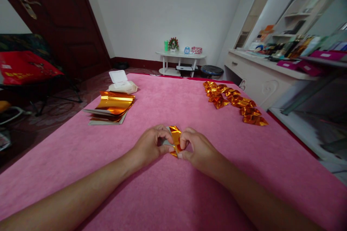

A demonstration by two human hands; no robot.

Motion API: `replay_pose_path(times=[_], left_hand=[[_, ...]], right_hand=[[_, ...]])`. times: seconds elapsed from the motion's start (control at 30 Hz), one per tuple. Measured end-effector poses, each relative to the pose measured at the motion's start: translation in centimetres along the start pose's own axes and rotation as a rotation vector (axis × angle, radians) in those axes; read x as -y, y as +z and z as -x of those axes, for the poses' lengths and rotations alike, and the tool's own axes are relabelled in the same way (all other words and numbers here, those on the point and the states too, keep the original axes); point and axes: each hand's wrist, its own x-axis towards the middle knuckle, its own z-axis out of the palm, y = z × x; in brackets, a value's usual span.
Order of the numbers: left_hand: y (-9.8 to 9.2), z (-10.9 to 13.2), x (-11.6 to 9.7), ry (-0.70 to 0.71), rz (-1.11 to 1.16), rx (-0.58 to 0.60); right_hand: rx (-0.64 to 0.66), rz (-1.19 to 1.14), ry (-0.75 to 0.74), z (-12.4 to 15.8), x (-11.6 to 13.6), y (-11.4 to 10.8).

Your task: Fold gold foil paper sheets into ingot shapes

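Near the middle of the pink cloth (130,202), a piece of gold foil paper (176,136) is partly folded, with some of its grey back showing. My left hand (153,142) pinches its left side between thumb and fingers. On the other side, my right hand (196,148) is closed on the right edge, thumb toward me and fingers curled. The fingertips cover part of the folds. To the left lies a stack of gold foil sheets (115,101), curling upward at the top. Several folded gold foil pieces (230,97) sit in rows at the far right.
An open white container (123,86) stands behind the stack at the far left. Beyond the cloth's far edge are a low white table (180,55) and a round black stool (212,70). A cluttered white dresser (257,65) runs along the right.
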Motion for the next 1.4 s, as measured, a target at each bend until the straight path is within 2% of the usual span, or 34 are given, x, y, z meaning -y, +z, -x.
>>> replay_pose_path(times=[0.5, 0.9, 1.4], left_hand=[[-0.17, 0.15, -0.44, -0.033, -0.029, 0.018], [0.0, 0.22, -0.68, -0.039, -0.205, -0.02], [0.31, 0.51, -0.9, -0.043, -0.259, -0.057]], right_hand=[[0.029, -0.021, 0.04, 0.06, 0.5, -0.28], [0.015, 0.005, 0.041, 0.1, 0.29, -0.1], [-0.002, 0.033, 0.019, -0.23, 0.95, -0.03]])
